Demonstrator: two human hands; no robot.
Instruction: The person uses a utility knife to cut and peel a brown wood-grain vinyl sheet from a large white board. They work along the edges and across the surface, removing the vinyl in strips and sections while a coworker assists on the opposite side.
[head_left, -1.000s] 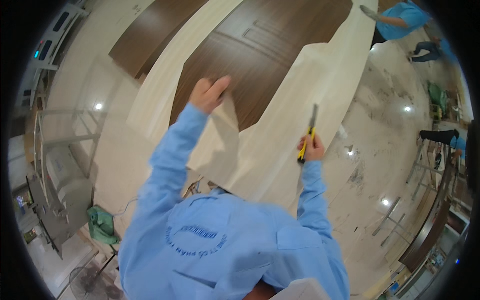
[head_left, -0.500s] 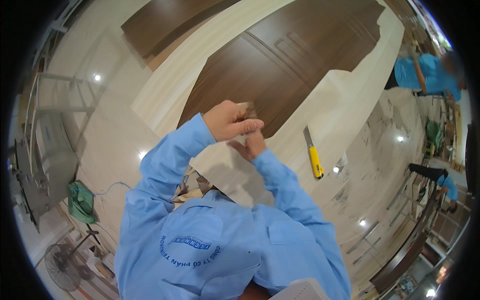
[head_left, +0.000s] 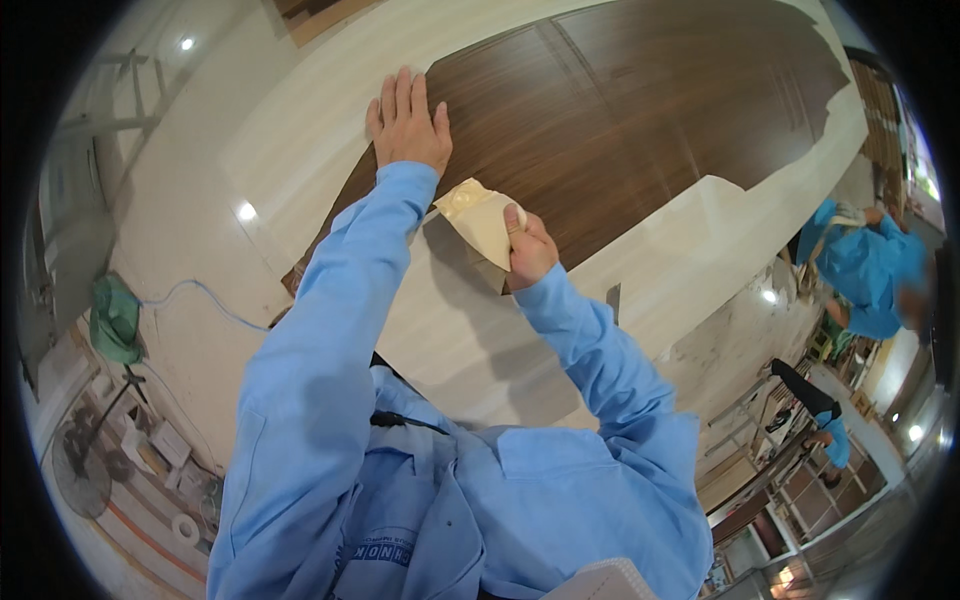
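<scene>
While a green bag point(head_left: 115, 320) and a floor fan point(head_left: 82, 470) can be made out at the far left edge, the left hand point(head_left: 408, 122) is seen laid flat in the upper middle of the frame, fingers straight and close together, pressed right where the dark brown door panel point(head_left: 640, 120) meets its pale protective film point(head_left: 460, 340). Just right of it and a bit lower, a peeled-up flap of film point(head_left: 480, 222) is pinched by the right hand point(head_left: 528, 250), thumb on top, other fingers curled under. Over at the right edge, another person in blue point(head_left: 860, 265) can be spotted, well apart.
</scene>
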